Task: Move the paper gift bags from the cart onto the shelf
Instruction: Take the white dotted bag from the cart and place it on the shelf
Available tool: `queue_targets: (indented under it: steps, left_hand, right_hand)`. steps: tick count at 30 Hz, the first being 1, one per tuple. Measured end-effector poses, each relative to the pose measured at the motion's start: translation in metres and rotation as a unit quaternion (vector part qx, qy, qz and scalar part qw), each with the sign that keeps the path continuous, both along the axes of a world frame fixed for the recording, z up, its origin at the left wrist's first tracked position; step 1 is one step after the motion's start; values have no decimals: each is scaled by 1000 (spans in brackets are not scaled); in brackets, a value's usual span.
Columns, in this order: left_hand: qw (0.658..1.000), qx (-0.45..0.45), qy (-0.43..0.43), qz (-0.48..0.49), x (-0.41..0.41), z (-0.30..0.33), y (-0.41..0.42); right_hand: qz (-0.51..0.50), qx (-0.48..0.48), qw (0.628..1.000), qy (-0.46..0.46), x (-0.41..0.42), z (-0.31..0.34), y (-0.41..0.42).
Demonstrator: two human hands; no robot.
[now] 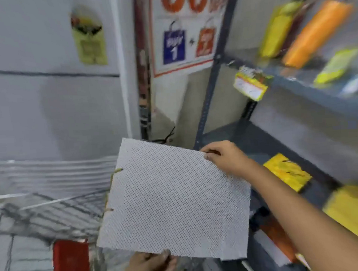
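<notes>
White dotted gift bag (175,199) was held flat | right hand (225,157) pinched far edge | left hand (151,263) gripped near edge | beside shelf (246,140), over cart (42,204).

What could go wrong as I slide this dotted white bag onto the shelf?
The dotted white gift bag is pinched only at two edges, by the right hand at the far corner and the left hand at the near edge, so it could bend or slip. The shelf upright stands close to the bag's far corner and might snag it. The yellow packet already lies on the shelf and could get pushed.
</notes>
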State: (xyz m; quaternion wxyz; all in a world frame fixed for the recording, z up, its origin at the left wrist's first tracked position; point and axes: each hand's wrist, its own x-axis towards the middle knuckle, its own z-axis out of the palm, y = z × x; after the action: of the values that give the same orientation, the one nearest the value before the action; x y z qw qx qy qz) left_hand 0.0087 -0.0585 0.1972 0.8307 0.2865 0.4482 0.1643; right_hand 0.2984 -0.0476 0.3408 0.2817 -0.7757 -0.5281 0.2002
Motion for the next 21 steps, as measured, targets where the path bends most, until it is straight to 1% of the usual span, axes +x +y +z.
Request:
queue_targets:
  steps: [1,2,4,5,6,9,11,13,17,19,21]
  left_hand:
    - [999,42,-24,-16,-1,14,-2]
    - [995,87,-17,-35,3,41,-7]
    - [989,149,-22,-10,7,74,2]
    - [981,190,-46,-16,16,104,-3]
    - [974,212,-75,-12,23,121,-1]
    - [938,299,-156,-82,49,193,-28]
    - [922,326,-183,-98,66,224,-35]
    - [897,361,-216,-138,87,255,-55]
    - [871,370,-262,-190,134,298,-105]
    - [851,373,-286,-234,158,315,-133]
    - [830,388,-300,-263,179,328,-155]
  right_hand:
    - [-25,34,999,-3,4,19,-25]
    - [-59,70,996,-3,5,44,-62]
    - [-112,127,985,19,9,71,-116]
    - [-152,162,975,14,8,90,-153]
    - [-178,182,967,23,4,97,-178]
    - [-243,267,931,47,-16,126,-276]
    - [-269,296,915,59,-29,132,-316]
    - [-312,340,885,65,-45,137,-365]
    - [-385,409,822,100,-73,145,-445]
    - [-420,435,791,93,-88,151,-479]
    - [-443,453,769,86,-99,156,-504]
